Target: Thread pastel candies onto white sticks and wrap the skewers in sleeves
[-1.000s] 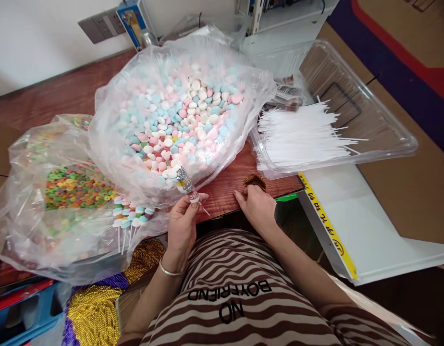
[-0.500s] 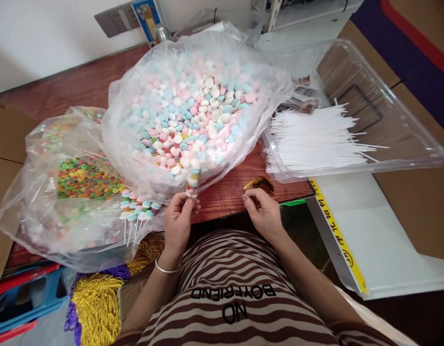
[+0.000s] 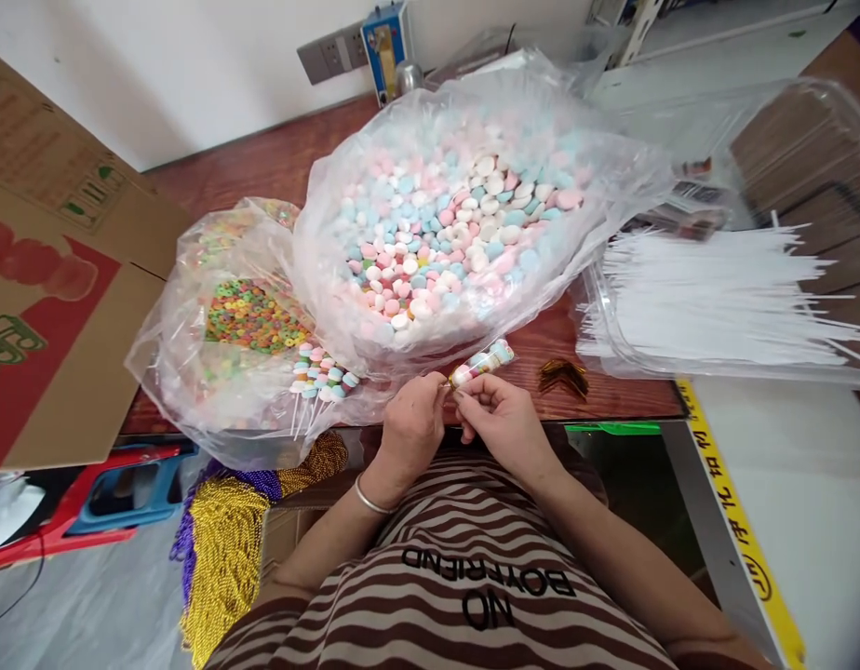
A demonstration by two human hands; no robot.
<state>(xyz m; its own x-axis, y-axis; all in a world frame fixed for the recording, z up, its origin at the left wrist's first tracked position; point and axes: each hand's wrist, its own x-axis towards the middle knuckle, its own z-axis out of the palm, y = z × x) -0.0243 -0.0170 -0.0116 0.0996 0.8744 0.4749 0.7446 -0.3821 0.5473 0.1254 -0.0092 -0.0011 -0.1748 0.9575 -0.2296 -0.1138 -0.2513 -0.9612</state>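
A clear-wrapped candy stick [image 3: 482,363], filled with pastel and coloured pieces, points up and to the right above the table's front edge. My left hand [image 3: 412,419], wearing a silver bangle, is closed around its lower end. At its neck shows a bit of gold twist tie [image 3: 449,381]. My right hand [image 3: 503,419] pinches at the same neck, its fingertips touching the left hand's; the tie is partly hidden between them. More gold twist ties [image 3: 564,378] lie on the table to the right of my right hand.
Behind my hands lies a large open bag of pastel candies [image 3: 430,223]. Left of it are a bag of ring candies [image 3: 252,316] and several finished candy sticks [image 3: 322,377]. White sticks [image 3: 709,288] fill a clear tray at right. A cardboard box [image 3: 60,279] stands far left.
My right hand has moved left from the gold ties to meet my left hand. The candy stick has tilted from upright to the right, with gold tie now at its neck. The view has shifted left.
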